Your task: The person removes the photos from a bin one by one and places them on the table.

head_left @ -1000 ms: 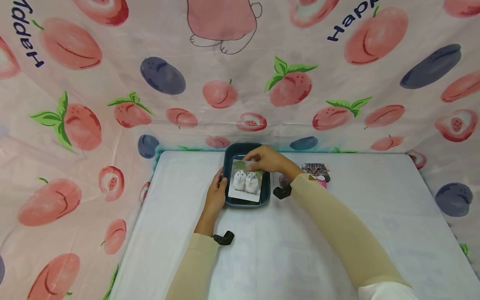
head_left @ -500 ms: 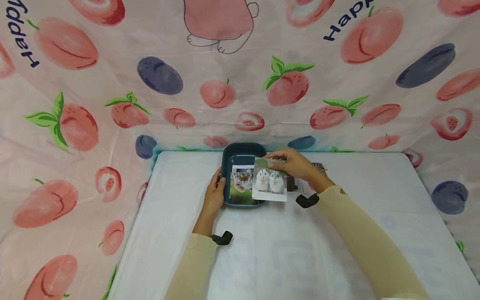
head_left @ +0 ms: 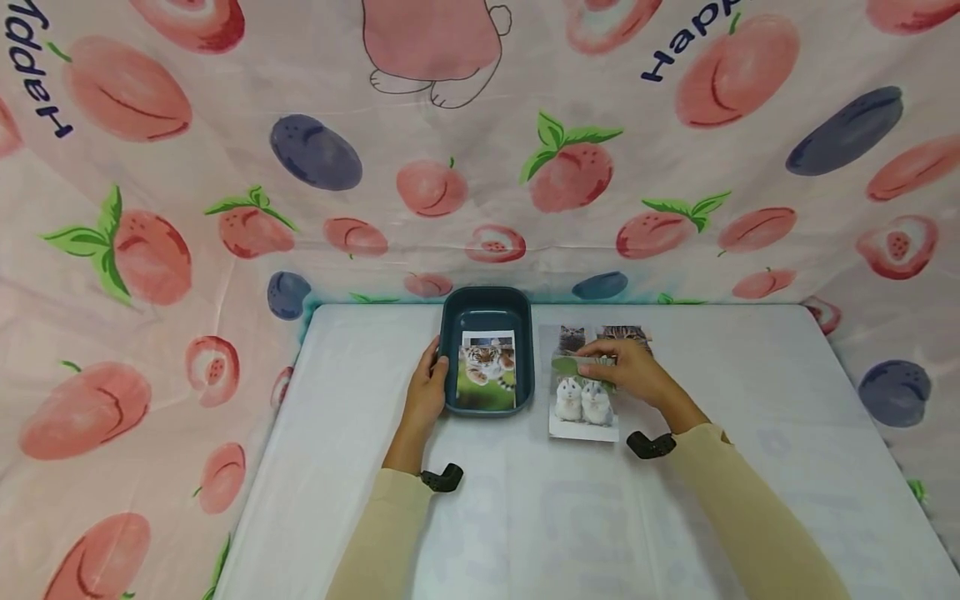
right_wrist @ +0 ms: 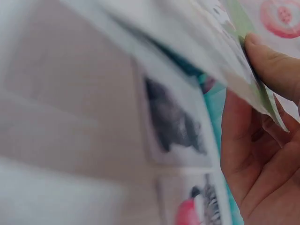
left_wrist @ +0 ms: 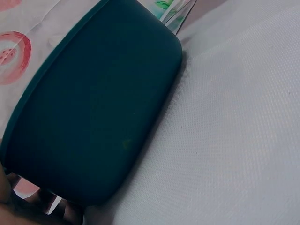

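Note:
My left hand (head_left: pixel 429 385) grips the left side of a dark teal tray (head_left: pixel 525 350); in the left wrist view the tray's outer wall (left_wrist: pixel 93 103) fills much of the frame, fingers at its lower left. Inside the tray lies a picture card of a tiger (head_left: pixel 486 375). Right of it, my right hand (head_left: pixel 632 371) pinches a card with two white furry animals (head_left: pixel 583 404) by its upper right part. The right wrist view shows thumb (right_wrist: pixel 272 65) and fingers on either side of that card's edge, the card tilted over others lying below.
Behind the right hand lie a card with a grey cat (head_left: pixel 572 337) and one with a tabby (head_left: pixel 626 332), both partly covered. A white-covered table (head_left: pixel 495 517) extends toward me. Fruit-printed cloth (head_left: pixel 495 192) hangs at the back and sides.
My right hand has carried the white-animal card out from over the tray, to the right and nearer me, uncovering the tiger card. My left hand has stayed at the tray.

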{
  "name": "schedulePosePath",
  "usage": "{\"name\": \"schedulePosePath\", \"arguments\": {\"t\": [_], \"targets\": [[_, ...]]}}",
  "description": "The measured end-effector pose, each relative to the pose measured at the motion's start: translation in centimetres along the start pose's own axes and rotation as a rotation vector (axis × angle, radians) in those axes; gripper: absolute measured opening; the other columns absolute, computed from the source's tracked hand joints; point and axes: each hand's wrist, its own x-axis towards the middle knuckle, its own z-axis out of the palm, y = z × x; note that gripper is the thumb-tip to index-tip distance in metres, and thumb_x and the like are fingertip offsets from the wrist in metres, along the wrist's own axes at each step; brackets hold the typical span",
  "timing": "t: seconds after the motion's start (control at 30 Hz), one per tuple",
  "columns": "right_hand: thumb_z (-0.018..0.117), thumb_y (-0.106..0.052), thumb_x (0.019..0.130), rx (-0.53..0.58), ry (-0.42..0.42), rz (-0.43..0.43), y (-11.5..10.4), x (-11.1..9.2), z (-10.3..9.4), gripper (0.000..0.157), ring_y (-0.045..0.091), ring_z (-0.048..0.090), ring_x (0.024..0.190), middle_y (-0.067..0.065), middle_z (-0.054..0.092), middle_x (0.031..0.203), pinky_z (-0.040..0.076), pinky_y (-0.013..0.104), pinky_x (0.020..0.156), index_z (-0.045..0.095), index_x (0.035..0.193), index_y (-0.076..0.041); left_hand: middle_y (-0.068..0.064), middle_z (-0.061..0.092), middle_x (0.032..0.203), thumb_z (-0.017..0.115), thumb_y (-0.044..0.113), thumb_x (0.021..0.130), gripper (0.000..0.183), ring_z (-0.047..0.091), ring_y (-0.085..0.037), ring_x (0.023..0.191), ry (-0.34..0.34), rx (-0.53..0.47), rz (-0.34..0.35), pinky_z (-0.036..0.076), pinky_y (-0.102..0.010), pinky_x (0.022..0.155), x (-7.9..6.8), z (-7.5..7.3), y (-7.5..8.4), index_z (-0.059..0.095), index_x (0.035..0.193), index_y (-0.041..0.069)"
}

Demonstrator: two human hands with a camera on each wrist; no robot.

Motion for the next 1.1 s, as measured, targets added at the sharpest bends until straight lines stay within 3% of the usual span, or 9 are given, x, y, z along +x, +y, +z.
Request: {"name": "schedulePosePath", "arguments": {"t": [0.23, 0.5, 0.7, 1.1], "targets": [[0.076, -0.041, 0.091, 0.005, 0.018, 0.025, 1.7, -0.9, 1.4, 0.038, 0.034, 0.057, 0.128, 0.007, 0.068, 0.131, 0.046, 0.061, 0.104, 0.072, 0.126, -0.025, -0.005, 0.039, 0.163, 0.044, 0.036, 0.110, 0.049, 0.039, -0.027, 0.147, 0.002, -0.001, 0.015, 0.031, -0.051, 0.122, 0.0, 0.1, -0.1, 0.036, 0.158, 0.037], [0.080, -0.039, 0.088, -0.029, 0.069, -0.002, 2.8, -0.8, 2.9, 0.029, 0.028, 0.066, 0.109, 0.007, 0.074, 0.118, 0.055, 0.047, 0.088, 0.076, 0.114, -0.025, -0.004, 0.039, 0.163, 0.043, 0.037, 0.110, 0.048, 0.041, -0.028, 0.144, -0.003, -0.008, 0.016, 0.033, -0.051, 0.121, -0.1, 0.1, 0.0, 0.035, 0.158, 0.039], [0.082, -0.036, 0.086, -0.048, 0.126, -0.026, 2.6, -0.7, 3.9, 0.023, 0.018, 0.067, 0.094, 0.003, 0.077, 0.106, 0.054, 0.036, 0.079, 0.079, 0.105, -0.025, -0.003, 0.039, 0.163, 0.043, 0.037, 0.110, 0.048, 0.040, -0.027, 0.145, 0.005, 0.001, 0.012, 0.032, -0.051, 0.121, 0.0, 0.0, 0.0, 0.036, 0.157, 0.039], [0.085, -0.023, 0.084, -0.218, 0.199, -0.079, 1.5, -0.8, 5.4, 0.017, 0.024, 0.070, 0.097, 0.004, 0.077, 0.102, 0.057, 0.046, 0.084, 0.080, 0.099, -0.017, -0.003, 0.038, 0.163, 0.044, 0.038, 0.110, 0.048, 0.040, -0.027, 0.146, 0.006, 0.008, 0.011, 0.032, -0.051, 0.122, -0.2, 0.0, 0.2, 0.036, 0.157, 0.040]]}}
